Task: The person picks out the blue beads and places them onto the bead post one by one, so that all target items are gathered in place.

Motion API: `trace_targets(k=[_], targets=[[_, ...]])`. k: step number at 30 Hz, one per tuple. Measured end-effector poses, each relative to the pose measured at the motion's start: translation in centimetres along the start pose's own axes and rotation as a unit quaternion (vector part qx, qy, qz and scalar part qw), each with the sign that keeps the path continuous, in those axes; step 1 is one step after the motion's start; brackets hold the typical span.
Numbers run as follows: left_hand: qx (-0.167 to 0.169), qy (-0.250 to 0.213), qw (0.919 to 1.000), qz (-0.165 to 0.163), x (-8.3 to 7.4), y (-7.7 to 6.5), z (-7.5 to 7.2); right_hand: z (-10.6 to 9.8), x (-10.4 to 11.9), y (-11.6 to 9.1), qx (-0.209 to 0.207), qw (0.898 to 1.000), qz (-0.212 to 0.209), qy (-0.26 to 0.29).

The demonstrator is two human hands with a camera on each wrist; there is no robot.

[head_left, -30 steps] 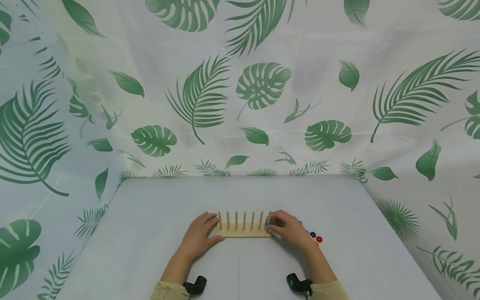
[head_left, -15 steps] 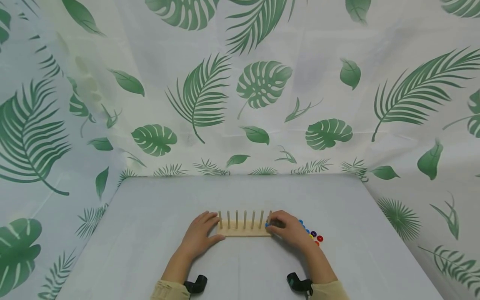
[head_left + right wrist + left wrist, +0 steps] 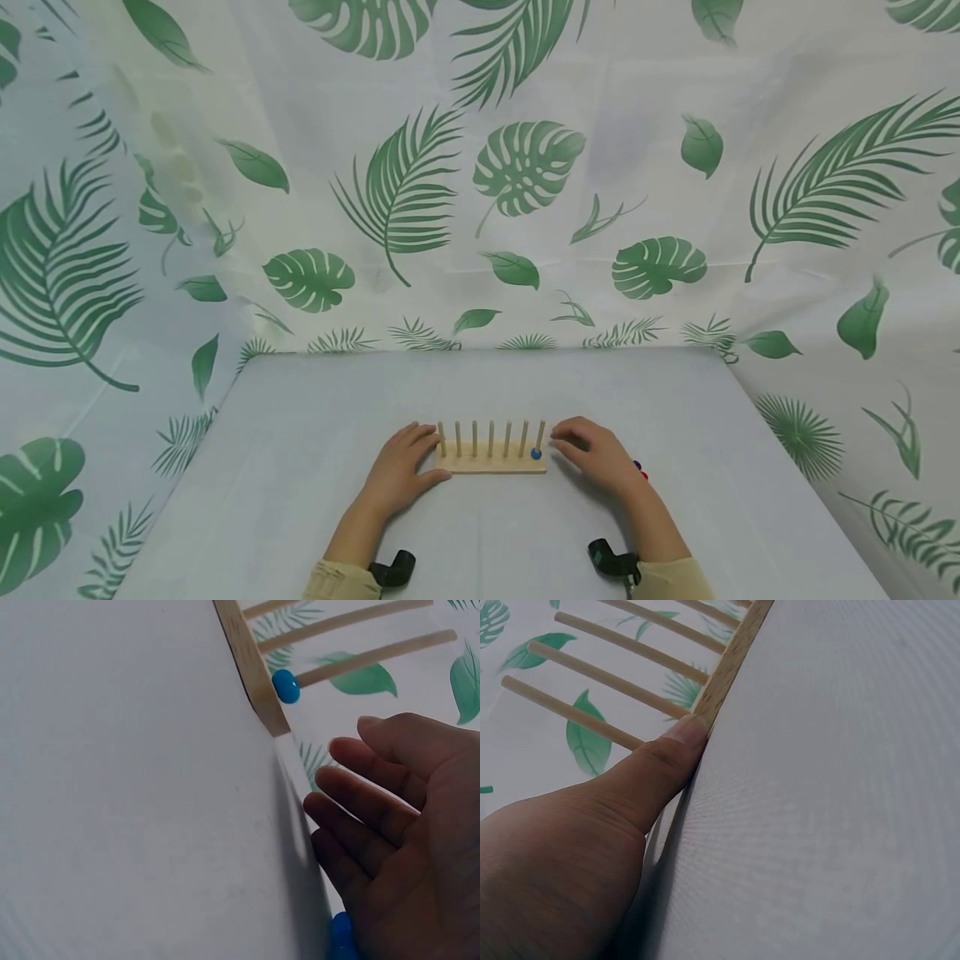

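Head view: wooden peg rack (image 3: 491, 468), pale and unpainted, lies at lower centre of the frame; seven thin upright pegs (image 3: 491, 437) in one row along a flat base. One glossy blue bead (image 3: 536, 454) sits low on the rightmost peg. Left hand (image 3: 397, 467) grips the rack's left end, thumb at the front edge. Right hand (image 3: 596, 454) is loose and holds nothing, fingers gently bent, just right of the rack. A dark bead (image 3: 637, 464) and red bead (image 3: 644, 476) show at lower right (both partly hidden by the forearm).

Left wrist view: thumb, lower left, presses the base's edge; wood grain visible there. Pegs, upper left, have rounded tips.

Right wrist view: blue bead, upper right, rests against the base, round the end peg. Fingers at right, apart from it. More blue beads (image 3: 343, 937) at bottom edge, partly covered.
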State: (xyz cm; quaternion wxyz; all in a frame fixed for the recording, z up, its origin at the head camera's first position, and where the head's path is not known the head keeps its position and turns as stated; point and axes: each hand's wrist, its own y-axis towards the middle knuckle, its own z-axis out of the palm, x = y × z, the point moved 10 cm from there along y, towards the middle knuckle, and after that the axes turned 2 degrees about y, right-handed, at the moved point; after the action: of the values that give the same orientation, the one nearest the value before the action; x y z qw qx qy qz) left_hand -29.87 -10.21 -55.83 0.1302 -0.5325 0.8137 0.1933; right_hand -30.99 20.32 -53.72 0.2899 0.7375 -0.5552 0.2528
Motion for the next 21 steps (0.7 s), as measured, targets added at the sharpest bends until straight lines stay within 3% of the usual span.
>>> trace_targets(k=[8, 18, 21], targets=[[-0.005, 0.01, 0.9999, 0.009, -0.2, 0.0, -0.1, -2.2, -0.5, -0.3, -0.022, 0.998, 0.002, 0.061], [-0.011, 0.01, 0.9998, 0.014, -0.2, 0.0, -0.2, -5.5, -4.5, -1.1, -0.014, 0.992, 0.112, 0.063], [-0.01, 0.013, 0.9998, 0.013, -0.2, 0.0, -0.2, -6.4, -5.7, -1.2, -0.004, 0.991, 0.125, 0.056]])
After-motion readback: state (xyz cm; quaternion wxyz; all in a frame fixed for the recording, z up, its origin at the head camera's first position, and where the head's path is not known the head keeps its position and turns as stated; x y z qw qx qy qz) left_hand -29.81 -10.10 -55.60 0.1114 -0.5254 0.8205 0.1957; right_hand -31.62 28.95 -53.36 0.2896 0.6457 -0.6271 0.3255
